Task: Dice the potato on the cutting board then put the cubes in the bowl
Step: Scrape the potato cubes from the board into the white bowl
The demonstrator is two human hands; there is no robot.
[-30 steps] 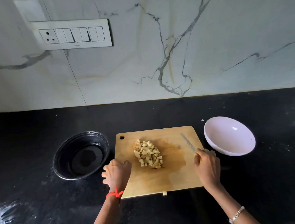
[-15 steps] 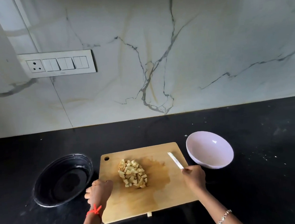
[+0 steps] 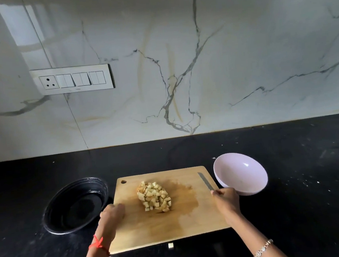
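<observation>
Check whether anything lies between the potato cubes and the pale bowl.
Only the knife, held by the right hand: its blade lies on the cutting board's right side, between the potato cubes and the bowl. Otherwise nothing visible blocks that stretch.

Pale diced potato cubes (image 3: 154,197) lie heaped at the middle of the rectangular wooden cutting board (image 3: 173,226). The right hand (image 3: 226,200) grips a steel knife (image 3: 205,183) at its right edge.

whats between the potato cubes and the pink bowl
In the head view: a wet, bare stretch of cutting board, then the knife, gripped by the right hand.
</observation>
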